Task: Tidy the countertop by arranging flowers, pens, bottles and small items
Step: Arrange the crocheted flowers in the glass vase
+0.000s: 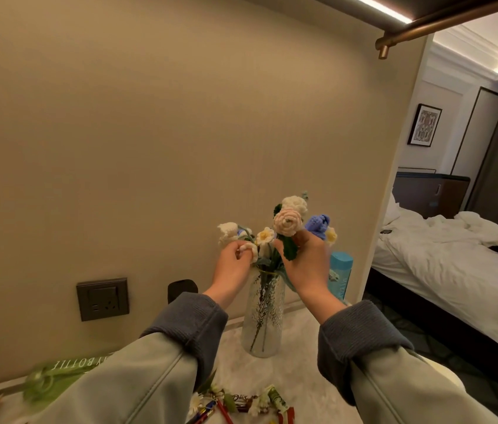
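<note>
Probably spacing flowers in the clear textured glass vase (264,316): left hand (232,266) is pinching a small white crochet bloom (249,248), right hand (307,264) is gripping the pink crochet rose (286,225) by its stem.

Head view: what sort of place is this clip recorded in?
Probably a hotel room: a bed with rumpled white linen, a framed picture on the wall, and a brass clothes rail under strip lighting above the countertop with its vase of flowers.
</note>
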Demonstrator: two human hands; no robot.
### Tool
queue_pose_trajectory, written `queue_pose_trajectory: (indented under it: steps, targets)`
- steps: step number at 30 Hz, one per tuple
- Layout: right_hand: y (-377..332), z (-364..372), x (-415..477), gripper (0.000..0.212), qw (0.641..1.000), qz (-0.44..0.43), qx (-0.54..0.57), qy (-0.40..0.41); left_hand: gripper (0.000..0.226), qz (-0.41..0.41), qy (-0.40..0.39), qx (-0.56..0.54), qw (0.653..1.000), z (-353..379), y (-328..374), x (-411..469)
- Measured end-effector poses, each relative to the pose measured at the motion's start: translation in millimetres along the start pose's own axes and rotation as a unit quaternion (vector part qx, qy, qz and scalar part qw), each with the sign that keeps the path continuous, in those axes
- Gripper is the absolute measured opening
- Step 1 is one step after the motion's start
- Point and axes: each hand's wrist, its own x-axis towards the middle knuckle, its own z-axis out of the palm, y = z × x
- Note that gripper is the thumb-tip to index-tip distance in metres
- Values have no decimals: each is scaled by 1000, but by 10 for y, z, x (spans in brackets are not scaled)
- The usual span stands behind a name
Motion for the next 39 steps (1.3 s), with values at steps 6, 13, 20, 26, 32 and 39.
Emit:
queue_pose_trajectory:
  steps: [6, 13, 20, 26, 32, 39]
  targets:
    - [78, 108, -54, 11, 998, 24, -48, -45, 30, 14, -17, -8, 1000, -16, -101, -31]
    - [233, 236, -128, 8, 991, 57, -91, -75, 38, 59, -19, 16, 998, -42, -196, -82]
    - [321, 317, -152, 11, 985, 91, -95, -112, 49, 83, -36, -6, 996, -75, -263, -200]
    - [299, 253, -269, 16, 990, 93, -20, -102, 57, 85, -14, 7, 996, -51, -231, -302]
    - [280, 110, -298, 29, 989, 77, 6, -123, 31, 92, 59, 53, 993, -56, -17, -484]
    - [208, -78, -302, 41, 988, 93, 80, -94, 13, 99, 64, 15, 993, 48, 224, -594]
